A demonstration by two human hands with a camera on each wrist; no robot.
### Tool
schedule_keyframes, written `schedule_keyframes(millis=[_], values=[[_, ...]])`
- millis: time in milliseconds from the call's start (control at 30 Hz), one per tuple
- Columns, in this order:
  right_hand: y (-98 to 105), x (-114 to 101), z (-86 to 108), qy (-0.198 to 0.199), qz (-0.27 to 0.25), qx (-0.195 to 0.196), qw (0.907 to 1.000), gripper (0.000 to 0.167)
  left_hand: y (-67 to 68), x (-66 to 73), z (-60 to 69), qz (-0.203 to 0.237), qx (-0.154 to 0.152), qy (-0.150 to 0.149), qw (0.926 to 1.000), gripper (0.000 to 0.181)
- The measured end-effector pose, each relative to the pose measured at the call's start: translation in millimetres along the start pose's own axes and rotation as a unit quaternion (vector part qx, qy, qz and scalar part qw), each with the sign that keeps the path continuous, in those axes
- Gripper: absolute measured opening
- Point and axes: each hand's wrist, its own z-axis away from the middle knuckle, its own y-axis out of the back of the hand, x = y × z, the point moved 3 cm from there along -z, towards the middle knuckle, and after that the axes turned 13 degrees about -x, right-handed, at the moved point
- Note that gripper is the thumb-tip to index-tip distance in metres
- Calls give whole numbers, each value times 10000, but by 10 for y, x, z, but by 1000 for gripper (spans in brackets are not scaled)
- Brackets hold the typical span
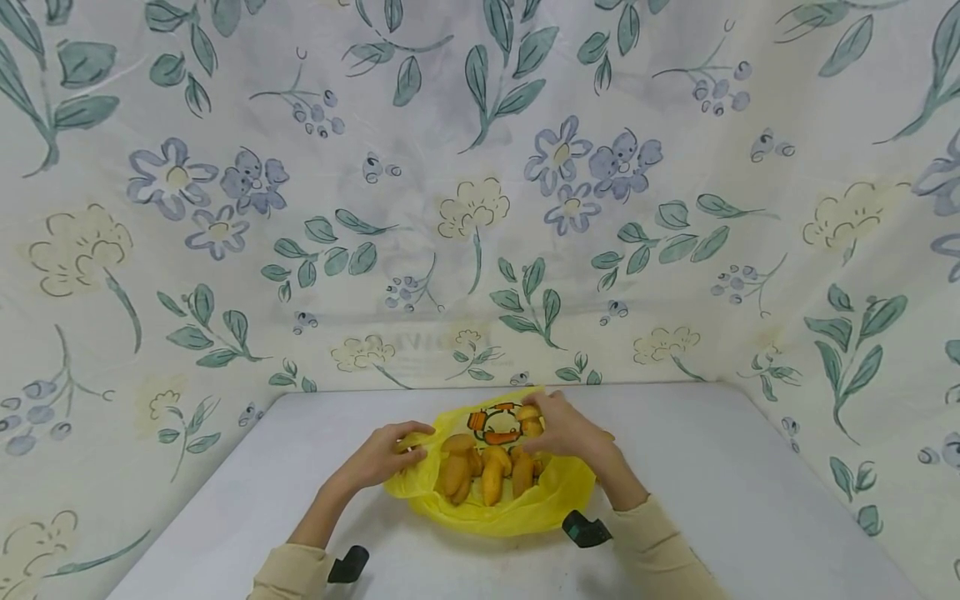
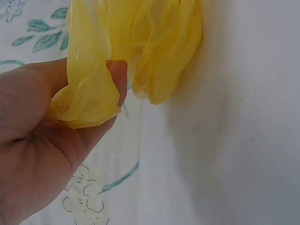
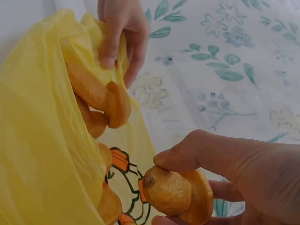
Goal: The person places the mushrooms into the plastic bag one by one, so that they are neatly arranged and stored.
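Observation:
A yellow plastic bag (image 1: 495, 523) with a cartoon print lies on the table, its mouth spread. Several orange-brown mushrooms (image 1: 492, 477) rest inside it; in the right wrist view, one mushroom (image 3: 117, 105) shows near the bag's rim. My left hand (image 1: 386, 454) holds the left edge of the bag between thumb and fingers, and the thin film (image 2: 89, 101) hangs over the palm in the left wrist view. Over the bag's right side, my right hand (image 1: 566, 429) pinches a single mushroom (image 3: 171, 192) by thumb and fingers, its stem end facing the bag.
The pale table (image 1: 720, 483) spreads around the bag. A white cloth (image 1: 480, 250) printed with flowers and leaves stands behind and at both sides. Dark wrist cameras (image 1: 585, 529) sit by each sleeve.

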Motion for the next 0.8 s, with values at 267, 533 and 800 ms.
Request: schedule_keyframes(millis=[267, 533, 800], values=[[-150, -68, -88, 142, -65, -163, 9997, 63, -5, -22, -1, 25, -16, -22, 10000, 32], [-274, -136, -153, 99, -94, -312, 9994, 66, -9, -42, -23, 86, 31, 27, 10000, 32], [-391, -185, -216, 231, -117, -376, 9990, 65, -12, -47, -27, 98, 46, 68, 9999, 32]])
